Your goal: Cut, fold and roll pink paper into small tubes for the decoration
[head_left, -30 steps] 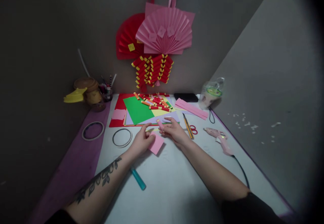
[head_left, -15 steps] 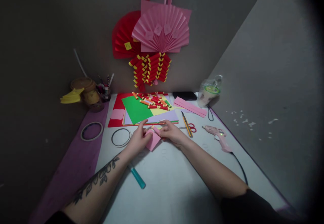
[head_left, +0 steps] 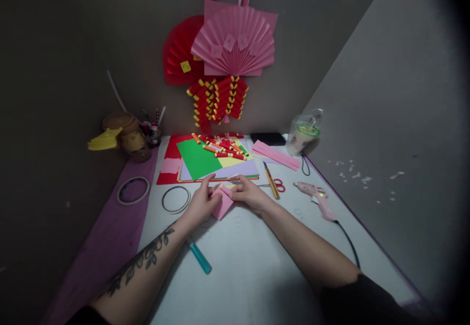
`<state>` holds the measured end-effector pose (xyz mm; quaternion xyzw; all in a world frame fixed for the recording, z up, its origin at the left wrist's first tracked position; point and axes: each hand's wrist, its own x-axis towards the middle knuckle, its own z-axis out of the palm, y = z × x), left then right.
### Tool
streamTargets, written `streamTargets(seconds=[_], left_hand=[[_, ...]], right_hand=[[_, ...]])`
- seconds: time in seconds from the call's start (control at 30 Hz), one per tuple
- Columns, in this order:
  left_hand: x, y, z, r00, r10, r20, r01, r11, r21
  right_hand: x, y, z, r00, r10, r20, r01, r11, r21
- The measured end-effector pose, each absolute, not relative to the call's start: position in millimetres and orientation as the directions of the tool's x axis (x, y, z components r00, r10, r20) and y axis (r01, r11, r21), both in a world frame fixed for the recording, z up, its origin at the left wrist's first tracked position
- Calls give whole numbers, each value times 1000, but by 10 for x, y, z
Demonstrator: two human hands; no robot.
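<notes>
Between my two hands is a small piece of pink paper [head_left: 222, 208], tilted so that one corner points toward me. Its far edge is curled into a narrow roll, and a bit of yellow shows at the roll's end. My left hand [head_left: 199, 203] pinches the paper's left side, thumb on top and index finger raised. On the other side, my right hand [head_left: 251, 196] has its thumb and fingers closed on the rolled edge. A teal-handled tool [head_left: 200, 257] lies below my left wrist, its front end partly hidden by that arm.
Scissors [head_left: 279, 185] and a yellow cutter [head_left: 271, 180] lie right of my hands, with a pink glue gun [head_left: 318, 198] beyond. Tape rolls [head_left: 176, 199] lie left. Behind are coloured sheets [head_left: 198, 158] with small paper rolls [head_left: 229, 155], pink strips [head_left: 275, 155] and a plastic cup [head_left: 304, 136].
My right fingers have shifted slightly along the curled edge, and the pink paper's roll has turned a little. My left hand stays almost in place.
</notes>
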<state>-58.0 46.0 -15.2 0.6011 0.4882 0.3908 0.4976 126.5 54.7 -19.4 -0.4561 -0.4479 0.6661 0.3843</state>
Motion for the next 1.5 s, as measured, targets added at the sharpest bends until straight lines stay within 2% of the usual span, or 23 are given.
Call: streamTargets(seconds=[0.5, 0.77, 1.5], left_hand=[[-583, 458, -157, 219, 976, -4, 221, -46, 974], [-590, 465, -164, 259, 966, -9, 309, -73, 948], [-592, 471, -191, 258, 966, 2, 314, -86, 945]], right_hand=[[1261, 545, -195, -292, 921, -259, -100, -299, -949], [1257, 549, -214, -298, 918, -261, -106, -303, -947], [1249, 552, -226, -289, 916, -278, -75, -312, -947]])
